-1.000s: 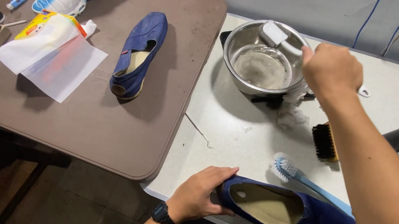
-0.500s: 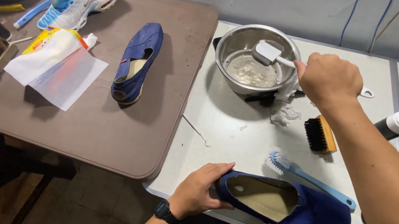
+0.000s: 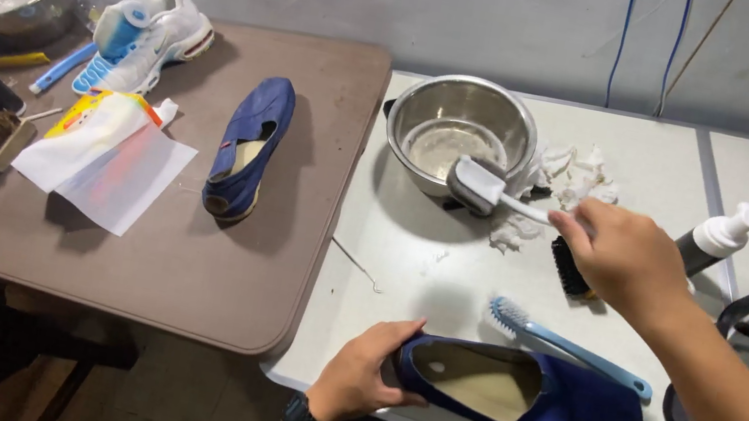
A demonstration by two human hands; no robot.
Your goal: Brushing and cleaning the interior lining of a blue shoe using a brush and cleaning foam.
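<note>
Head view: left hand curls round the heel of a soft navy slip-on at six o'clock on the bench; right hand pinches a light white brush, probably wet and slippery, by the steel bowl

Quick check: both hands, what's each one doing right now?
Left hand: closed on the heel of the blue shoe.
Right hand: closed on the white brush handle.
</note>
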